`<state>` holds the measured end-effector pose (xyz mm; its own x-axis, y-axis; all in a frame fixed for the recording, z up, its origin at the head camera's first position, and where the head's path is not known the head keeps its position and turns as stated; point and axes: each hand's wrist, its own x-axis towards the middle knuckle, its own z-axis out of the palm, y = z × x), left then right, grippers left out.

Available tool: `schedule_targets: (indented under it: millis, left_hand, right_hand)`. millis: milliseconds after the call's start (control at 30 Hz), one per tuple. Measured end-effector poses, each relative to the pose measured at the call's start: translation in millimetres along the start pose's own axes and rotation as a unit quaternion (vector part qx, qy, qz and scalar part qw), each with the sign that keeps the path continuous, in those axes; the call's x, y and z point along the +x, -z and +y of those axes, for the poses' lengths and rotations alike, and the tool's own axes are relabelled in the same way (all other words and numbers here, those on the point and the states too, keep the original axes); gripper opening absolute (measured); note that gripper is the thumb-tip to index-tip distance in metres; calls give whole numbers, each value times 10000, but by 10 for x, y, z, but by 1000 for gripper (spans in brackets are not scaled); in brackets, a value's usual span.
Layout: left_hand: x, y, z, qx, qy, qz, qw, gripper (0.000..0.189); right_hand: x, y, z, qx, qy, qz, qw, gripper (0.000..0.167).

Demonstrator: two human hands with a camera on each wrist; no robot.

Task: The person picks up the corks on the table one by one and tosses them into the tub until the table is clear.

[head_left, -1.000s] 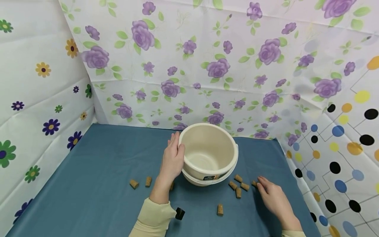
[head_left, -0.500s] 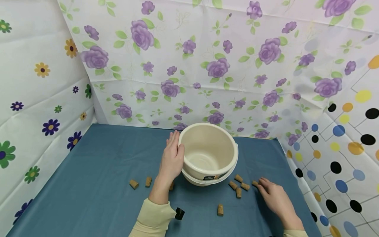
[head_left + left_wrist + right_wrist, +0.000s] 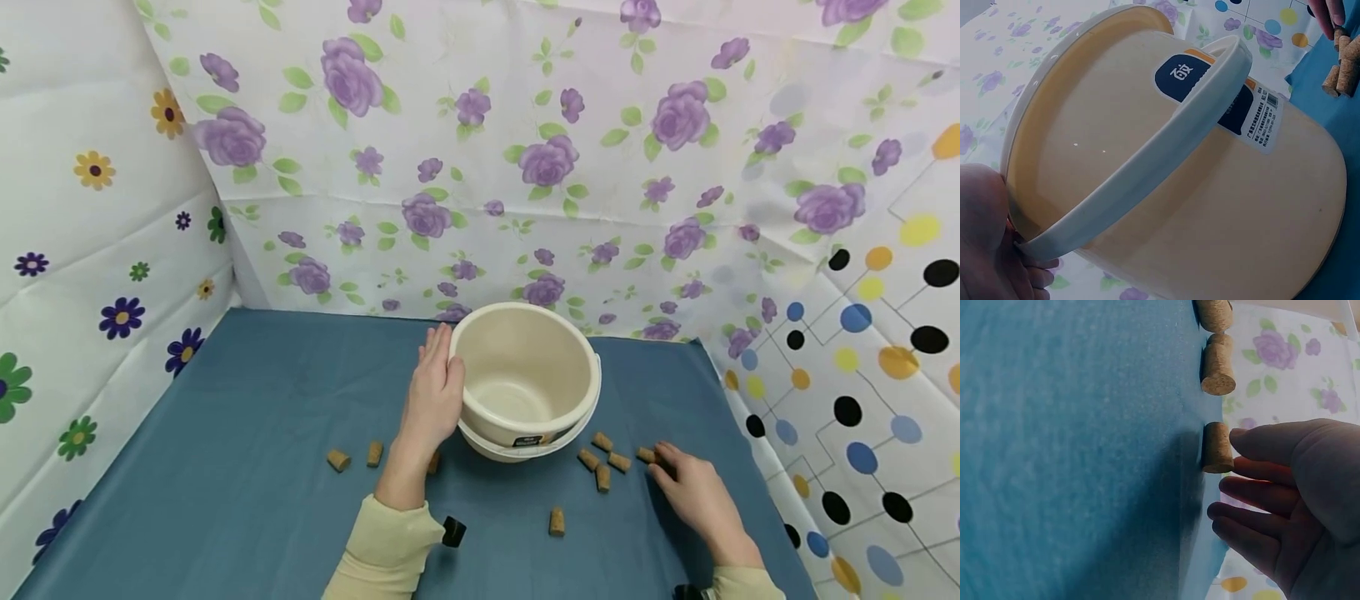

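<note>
A cream plastic bucket point(image 3: 525, 375) with a white handle point(image 3: 1147, 169) stands on the blue cloth, its inside bare. My left hand point(image 3: 435, 392) rests on its left side, fingers straight along the wall and thumb by the rim. To the right, my right hand point(image 3: 701, 492) hovers low beside a cork point(image 3: 1217, 447). In the right wrist view its fingers are loosely extended, the thumb tip at the cork's edge; whether they touch is unclear. More corks point(image 3: 602, 478) lie in a cluster between this hand and the bucket.
One cork point(image 3: 557, 522) lies nearer the front. Two others, a left cork point(image 3: 338, 460) and an upright-looking cork point(image 3: 375, 453), lie left of my left forearm, and another cork point(image 3: 433, 462) is partly hidden behind it. Patterned sheets point(image 3: 547, 158) surround the blue cloth point(image 3: 285, 400).
The head view has tilted slightly, shifting the scene up a little. My left hand keeps its place on the bucket. My right hand stays by the same cork with barely any movement.
</note>
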<state>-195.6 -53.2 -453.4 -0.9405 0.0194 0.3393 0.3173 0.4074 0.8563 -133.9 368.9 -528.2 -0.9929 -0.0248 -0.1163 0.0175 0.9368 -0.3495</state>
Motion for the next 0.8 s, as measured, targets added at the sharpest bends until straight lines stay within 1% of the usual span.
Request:
schedule_targets:
  millis: [100, 367, 633, 800]
  left_hand:
    - [6, 17, 6, 25, -45, 12, 10000, 56]
    - [-2, 60, 20, 59, -6, -5, 10000, 56]
    - [-9, 32, 40, 78, -12, -133, 9999, 57]
    - [0, 27, 29, 100, 16, -124, 9999, 57]
  right_hand:
    - [18, 1, 3, 5, 39, 99, 9999, 53]
    - [69, -42, -24, -1, 151, 259, 9995, 51]
    - [59, -80, -24, -75, 31, 380, 9992, 49]
    - [78, -86, -30, -92, -26, 440, 9990, 46]
